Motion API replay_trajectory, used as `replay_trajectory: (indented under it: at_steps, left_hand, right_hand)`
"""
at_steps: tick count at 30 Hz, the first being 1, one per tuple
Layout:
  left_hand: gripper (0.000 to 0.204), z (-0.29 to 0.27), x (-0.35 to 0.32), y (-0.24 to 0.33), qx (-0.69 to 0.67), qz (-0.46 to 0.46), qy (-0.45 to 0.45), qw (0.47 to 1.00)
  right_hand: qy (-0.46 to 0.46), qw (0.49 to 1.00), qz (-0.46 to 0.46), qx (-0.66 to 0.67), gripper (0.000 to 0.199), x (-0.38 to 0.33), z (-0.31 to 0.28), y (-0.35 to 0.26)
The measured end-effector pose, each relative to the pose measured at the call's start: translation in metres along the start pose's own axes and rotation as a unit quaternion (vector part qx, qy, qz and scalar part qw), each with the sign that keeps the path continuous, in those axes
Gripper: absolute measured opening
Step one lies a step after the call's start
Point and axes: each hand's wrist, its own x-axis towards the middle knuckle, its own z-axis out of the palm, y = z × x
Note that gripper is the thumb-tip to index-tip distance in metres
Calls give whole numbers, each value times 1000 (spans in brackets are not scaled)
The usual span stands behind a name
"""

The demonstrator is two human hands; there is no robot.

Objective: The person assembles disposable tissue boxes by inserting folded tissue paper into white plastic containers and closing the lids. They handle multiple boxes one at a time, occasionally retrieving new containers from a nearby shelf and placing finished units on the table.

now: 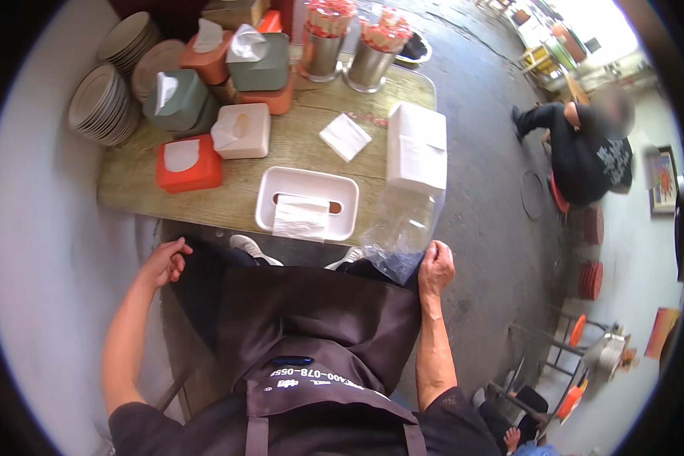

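The left hand [163, 262] is curled and grips the edge of the dark apron [311, 304], at eight o'clock from the white tissue box [306, 202]. The right hand [435, 267] is closed, pinching a clear plastic bag [401, 232] that hangs from the wooden table [296, 144], at four o'clock from the box.

Clear plastic bag [400, 237]: crumpled, pinched in the right fingers [435, 254], running up to a white napkin stack [417, 148]. Framed picture [663, 181]: red-toned, far right of those fingers, on the wall.
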Motion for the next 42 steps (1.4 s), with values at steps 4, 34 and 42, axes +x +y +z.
replay_trajectory:
  at_steps: [4,34,42]
  left_hand:
    - [38,1,2,1,11,-4,9,1000]
    - [30,6,-1,-17,17,86,21,996]
    - [29,11,-8,-17,14,96,20,995]
  right_hand:
    - [2,1000,8,-10,12,-2,-2,2]
    - [25,1000,3,0,27,-8,-6,-1]
    - [36,999,10,18,27,-12,-6,3]
